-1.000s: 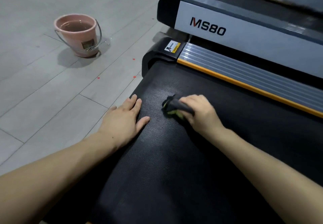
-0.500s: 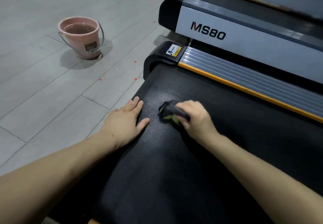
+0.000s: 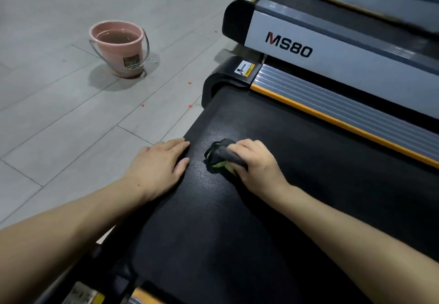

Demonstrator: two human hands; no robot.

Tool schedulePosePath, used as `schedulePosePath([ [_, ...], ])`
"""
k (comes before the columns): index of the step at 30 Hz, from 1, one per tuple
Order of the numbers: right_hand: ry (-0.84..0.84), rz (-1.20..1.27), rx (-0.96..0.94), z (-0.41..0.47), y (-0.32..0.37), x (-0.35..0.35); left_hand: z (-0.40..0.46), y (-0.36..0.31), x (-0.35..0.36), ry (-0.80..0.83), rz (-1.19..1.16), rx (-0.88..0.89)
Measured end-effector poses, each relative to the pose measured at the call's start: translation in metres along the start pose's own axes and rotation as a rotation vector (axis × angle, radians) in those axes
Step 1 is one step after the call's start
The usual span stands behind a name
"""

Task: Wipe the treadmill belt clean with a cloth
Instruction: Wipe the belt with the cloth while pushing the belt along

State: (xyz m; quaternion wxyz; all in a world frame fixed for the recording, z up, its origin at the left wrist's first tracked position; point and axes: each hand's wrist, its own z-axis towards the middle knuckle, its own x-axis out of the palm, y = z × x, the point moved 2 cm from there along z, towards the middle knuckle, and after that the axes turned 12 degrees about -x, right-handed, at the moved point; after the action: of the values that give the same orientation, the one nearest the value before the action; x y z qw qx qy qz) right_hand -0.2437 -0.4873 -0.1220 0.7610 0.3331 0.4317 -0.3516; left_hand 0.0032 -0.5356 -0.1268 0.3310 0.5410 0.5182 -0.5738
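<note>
pressing down on the bumpy black rubber treadmill belt point(image 3: 273, 161), a bunched-up dark grey and green cloth point(image 3: 219, 156) sits near the belt's far end, a bit in from its left edge. the right hand point(image 3: 255, 161) holds the cloth tight, with the fingers curled over the top of it, so that grip is full of cloth. the green part peeks out under the grey part, just below the fingers.

the left hand point(image 3: 159, 166) lies flat on the left edge of the belt, just beside the cloth but not touching it. its fingers are straight and spread a little, holding nothing, and the thumb points toward the cloth.

along the right side of the belt runs a ribbed grey side rail with an orange strip point(image 3: 332, 104). past that stands a second grey and black treadmill with "ms80" written on it point(image 3: 308, 47).

out on the grey tiled floor point(image 3: 59, 118), well apart from the belt, stands a round pink plastic bucket with a metal handle point(image 3: 121, 47). it has water in it. a few tiny red bits point(image 3: 190, 106) lie on the floor between the bucket and the treadmill.
</note>
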Motion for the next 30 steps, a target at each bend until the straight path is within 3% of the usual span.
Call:
schedulePosePath([
  [2,-0.047,-0.085,0.083,0.036,-0.037,0.007,0.0,0.001,-0.001,0.026,-0.004,-0.014],
  [4,-0.089,-0.151,0.319,0.066,-0.067,0.011,-0.004,0.001,-0.002,0.036,0.013,-0.015],
  [6,-0.106,-0.204,0.439,0.073,-0.066,0.014,-0.007,0.006,-0.005,0.023,0.053,0.005],
  [8,-0.119,-0.171,0.382,0.063,-0.038,0.015,-0.01,0.013,-0.007,0.022,0.088,0.023],
  [11,-0.108,-0.055,0.125,0.023,0.023,0.019,-0.01,0.022,-0.003,0.024,0.113,0.037],
  [14,-0.01,-0.006,-0.022,0.029,0.014,0.019,-0.009,0.028,0.0,0.026,0.089,0.012],
  [16,-0.031,-0.069,0.028,0.063,-0.022,0.023,-0.01,0.029,0.0,0.034,0.082,0.003],
  [18,-0.08,-0.137,0.255,0.099,-0.062,0.024,-0.012,0.031,-0.002,0.038,0.086,-0.009],
  [21,-0.072,-0.222,0.405,0.112,-0.061,0.03,-0.015,0.039,-0.006,0.013,0.082,-0.06],
  [27,-0.07,0.006,0.009,0.04,0.049,0.033,-0.019,0.062,-0.009,0.036,-0.048,-0.196],
  [30,0.027,0.032,-0.129,0.047,0.036,0.03,-0.023,0.064,-0.006,0.061,-0.099,-0.229],
])
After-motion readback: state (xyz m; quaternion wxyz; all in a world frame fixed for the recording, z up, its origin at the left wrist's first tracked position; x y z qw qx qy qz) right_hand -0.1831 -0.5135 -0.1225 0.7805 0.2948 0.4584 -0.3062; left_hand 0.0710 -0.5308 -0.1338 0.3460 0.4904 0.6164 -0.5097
